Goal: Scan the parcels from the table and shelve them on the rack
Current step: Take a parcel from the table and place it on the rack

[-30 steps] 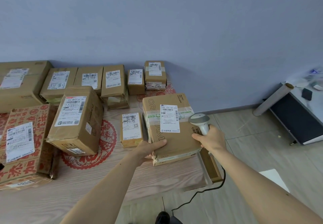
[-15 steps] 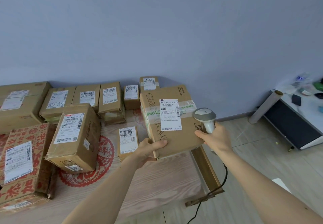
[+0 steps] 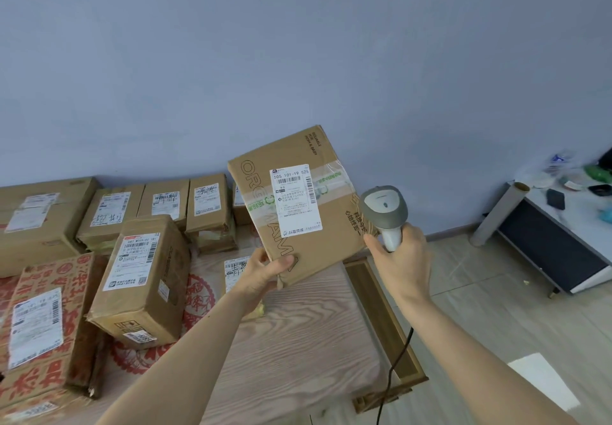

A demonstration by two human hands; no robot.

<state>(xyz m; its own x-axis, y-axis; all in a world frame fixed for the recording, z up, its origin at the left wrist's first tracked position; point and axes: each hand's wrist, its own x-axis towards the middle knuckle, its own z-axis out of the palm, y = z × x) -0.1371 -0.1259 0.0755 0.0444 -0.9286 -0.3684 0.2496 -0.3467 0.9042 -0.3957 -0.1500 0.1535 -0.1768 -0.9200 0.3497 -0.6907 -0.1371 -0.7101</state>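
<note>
My left hand grips the near corner of a flat brown cardboard parcel and holds it tilted up above the wooden table. A white shipping label and clear tape face me. My right hand grips the handle of a grey barcode scanner, whose head sits just right of the parcel, beside its edge. The scanner's black cable hangs down past the table's corner. The rack is out of view.
Several more labelled cardboard parcels lie on the table at left: a tall brown box, a red-printed box, a row along the blue wall. A low cabinet with clutter and a cardboard tube stand at right on tiled floor.
The left hand has lifted the parcel off the table and tilted it upward; the right hand with the scanner rose along with it. The view has shifted upward.
</note>
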